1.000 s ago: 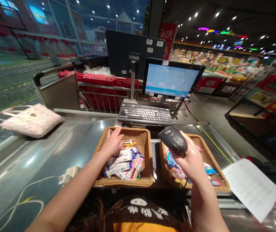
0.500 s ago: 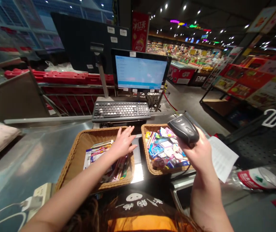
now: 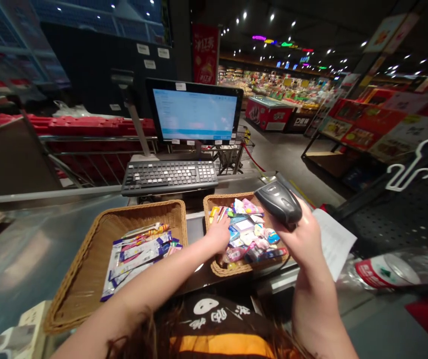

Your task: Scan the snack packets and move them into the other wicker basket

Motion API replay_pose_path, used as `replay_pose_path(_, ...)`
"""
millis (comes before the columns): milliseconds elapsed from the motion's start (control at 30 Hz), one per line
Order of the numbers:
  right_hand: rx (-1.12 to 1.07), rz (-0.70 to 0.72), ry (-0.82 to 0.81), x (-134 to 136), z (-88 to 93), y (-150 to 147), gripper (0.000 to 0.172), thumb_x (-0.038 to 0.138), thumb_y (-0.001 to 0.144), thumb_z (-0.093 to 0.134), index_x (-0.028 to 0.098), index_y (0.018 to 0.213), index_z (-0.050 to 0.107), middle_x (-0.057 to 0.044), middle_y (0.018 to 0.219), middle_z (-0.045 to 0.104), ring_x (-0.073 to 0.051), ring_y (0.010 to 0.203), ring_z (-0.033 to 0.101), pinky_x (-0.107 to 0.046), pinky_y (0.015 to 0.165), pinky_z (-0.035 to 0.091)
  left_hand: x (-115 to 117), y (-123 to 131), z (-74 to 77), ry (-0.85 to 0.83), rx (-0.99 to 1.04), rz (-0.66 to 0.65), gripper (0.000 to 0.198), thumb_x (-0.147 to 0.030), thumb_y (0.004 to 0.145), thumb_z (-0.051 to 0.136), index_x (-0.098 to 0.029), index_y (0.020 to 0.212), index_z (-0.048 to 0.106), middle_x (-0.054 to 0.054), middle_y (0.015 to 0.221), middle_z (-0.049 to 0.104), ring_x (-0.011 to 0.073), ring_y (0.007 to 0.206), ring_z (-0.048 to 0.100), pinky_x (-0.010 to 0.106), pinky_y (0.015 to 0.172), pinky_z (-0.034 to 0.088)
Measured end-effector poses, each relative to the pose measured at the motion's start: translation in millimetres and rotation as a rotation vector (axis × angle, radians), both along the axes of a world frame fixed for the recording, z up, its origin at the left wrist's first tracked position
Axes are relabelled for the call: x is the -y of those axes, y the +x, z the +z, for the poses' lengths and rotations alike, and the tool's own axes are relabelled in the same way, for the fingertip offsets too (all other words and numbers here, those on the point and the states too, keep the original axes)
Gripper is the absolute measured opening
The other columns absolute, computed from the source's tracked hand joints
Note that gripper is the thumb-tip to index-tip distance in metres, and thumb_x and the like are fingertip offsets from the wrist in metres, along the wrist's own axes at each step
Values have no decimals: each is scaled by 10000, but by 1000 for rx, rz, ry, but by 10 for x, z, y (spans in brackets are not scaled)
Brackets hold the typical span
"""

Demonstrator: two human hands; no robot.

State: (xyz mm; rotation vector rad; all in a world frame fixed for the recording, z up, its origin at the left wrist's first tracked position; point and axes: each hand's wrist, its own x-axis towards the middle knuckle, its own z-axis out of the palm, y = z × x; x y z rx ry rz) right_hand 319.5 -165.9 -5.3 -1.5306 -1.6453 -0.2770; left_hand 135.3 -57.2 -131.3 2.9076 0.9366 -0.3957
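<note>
Just now, the left hand (image 3: 219,235) had crossed from the left basket (image 3: 83,264) to the right basket (image 3: 236,271). Its fingers reached over the near-left edge toward the far-left corner, among small packets. They looked slightly parted; whether they gripped anything could not be told. Judging by that shift, the handling had passed from the left basket's contents to the right one's.

The right hand (image 3: 306,229) was closed around a black handheld scanner (image 3: 278,199), held up over the right basket's far-right corner, its head tilted toward the far-left.

Both baskets were woven, tan and open-topped, side by side with a narrow gap between them. In the left one, slim white-and-purple packets (image 3: 137,254) lay loosely toward the right edge, leaving the left part bare. The right basket was fuller: mixed bright packets (image 3: 246,227), blue, pink, white and yellow, covered most of its base.

Beyond the baskets' far edges stood a keyboard (image 3: 171,175) and a lit screen (image 3: 195,114). Printing on the packets was too small to read.
</note>
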Motion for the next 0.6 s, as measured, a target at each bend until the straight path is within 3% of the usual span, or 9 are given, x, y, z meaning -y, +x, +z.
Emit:
replay_pose_path(233, -5, 14, 14, -68, -78, 127, 490, 424, 814, 661, 232, 1258, 586, -144, 1326, 618, -337, 1246, 585, -546, 1035, 495, -14, 55, -140, 21, 46, 29, 669, -329, 620, 806, -92, 1229, 660, 235, 1537, 385, 390, 1457, 280, 614, 1196, -2)
replay_pose_path(400, -46, 25, -7, -87, -63, 153, 510, 388, 806, 676, 231, 1281, 575, -152, 1322, 621, -333, 1248, 584, -541, 1040, 489, -8, 21, -81, 71, 179, 132, 367, -235, 719, 693, -119, 1065, 734, 232, 1458, 491, 369, 1472, 265, 640, 1190, 75)
replay_pose_path(600, -25, 35, 0, -83, -76, 176, 445, 360, 813, 660, 205, 1228, 616, -140, 1316, 625, -329, 1255, 575, -530, 1052, 482, -31, -100, 21, 16, 429, 186, 196, -227, 783, 645, -170, 941, 745, 145, 1431, 550, 339, 1421, 377, 654, 1177, 164)
